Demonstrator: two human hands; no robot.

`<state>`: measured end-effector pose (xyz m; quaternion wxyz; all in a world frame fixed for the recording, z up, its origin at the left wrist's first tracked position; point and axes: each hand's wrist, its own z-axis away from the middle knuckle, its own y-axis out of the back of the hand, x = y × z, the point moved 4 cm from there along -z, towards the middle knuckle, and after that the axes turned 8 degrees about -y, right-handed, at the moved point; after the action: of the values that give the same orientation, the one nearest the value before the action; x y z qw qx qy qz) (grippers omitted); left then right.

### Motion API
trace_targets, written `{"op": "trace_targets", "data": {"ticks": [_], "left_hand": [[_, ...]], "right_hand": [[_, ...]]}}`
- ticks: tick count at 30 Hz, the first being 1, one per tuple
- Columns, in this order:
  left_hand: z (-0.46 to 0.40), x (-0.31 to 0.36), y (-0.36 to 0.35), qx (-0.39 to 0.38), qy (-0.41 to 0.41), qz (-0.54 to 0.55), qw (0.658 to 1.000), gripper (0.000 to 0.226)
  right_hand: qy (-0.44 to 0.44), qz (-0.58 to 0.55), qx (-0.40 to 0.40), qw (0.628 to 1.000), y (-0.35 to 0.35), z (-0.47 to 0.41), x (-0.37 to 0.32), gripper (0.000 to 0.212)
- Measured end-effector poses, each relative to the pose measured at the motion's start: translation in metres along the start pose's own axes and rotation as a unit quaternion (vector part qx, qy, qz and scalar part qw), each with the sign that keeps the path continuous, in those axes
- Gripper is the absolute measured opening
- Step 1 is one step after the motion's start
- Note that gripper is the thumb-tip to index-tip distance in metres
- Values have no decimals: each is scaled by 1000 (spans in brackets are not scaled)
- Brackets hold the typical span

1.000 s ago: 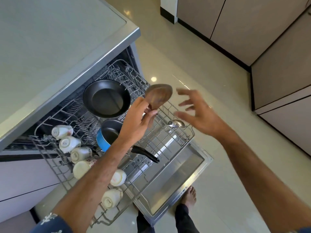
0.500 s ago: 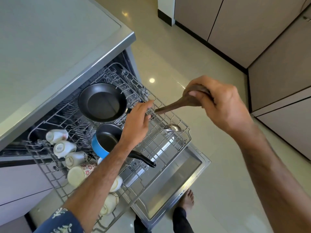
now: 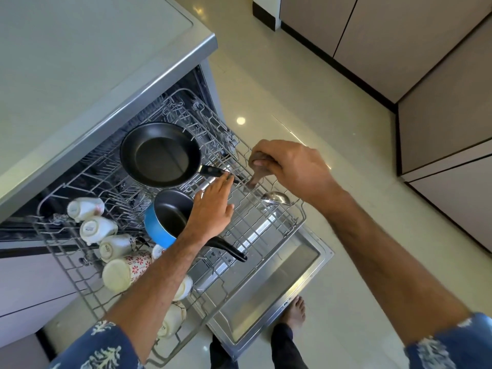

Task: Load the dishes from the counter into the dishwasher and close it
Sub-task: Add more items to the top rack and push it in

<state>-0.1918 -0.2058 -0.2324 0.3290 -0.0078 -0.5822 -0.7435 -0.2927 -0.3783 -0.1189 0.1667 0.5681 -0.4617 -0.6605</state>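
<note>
A kitchen floor and cabinets, seen from above.
The floor (image 3: 306,83) is pale glossy tile, and a small round spot of light (image 3: 241,120) reflects on it. Beige cabinets (image 3: 399,43) with flat doors stand along the far side and the right, over a dark plinth (image 3: 332,59). A grey counter (image 3: 80,54) with a metal edge fills the upper left.
</note>
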Motion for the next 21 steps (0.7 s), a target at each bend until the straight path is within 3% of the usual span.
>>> {"op": "trace_targets", "data": {"ticks": [10,16,21], "left_hand": [[-1,-4,-9,-2,3,5,1000,79],[6,-3,-8,-11,-4,-7,1000,76],[30,6,12,11,-13,-22,1000,71]], "right_hand": [[-108,41,-135,984,-86,-6,43,14],[-131,66,-166,975,-90,-8,44,13],[-140,75,-176,971,-63,1,26,34]]}}
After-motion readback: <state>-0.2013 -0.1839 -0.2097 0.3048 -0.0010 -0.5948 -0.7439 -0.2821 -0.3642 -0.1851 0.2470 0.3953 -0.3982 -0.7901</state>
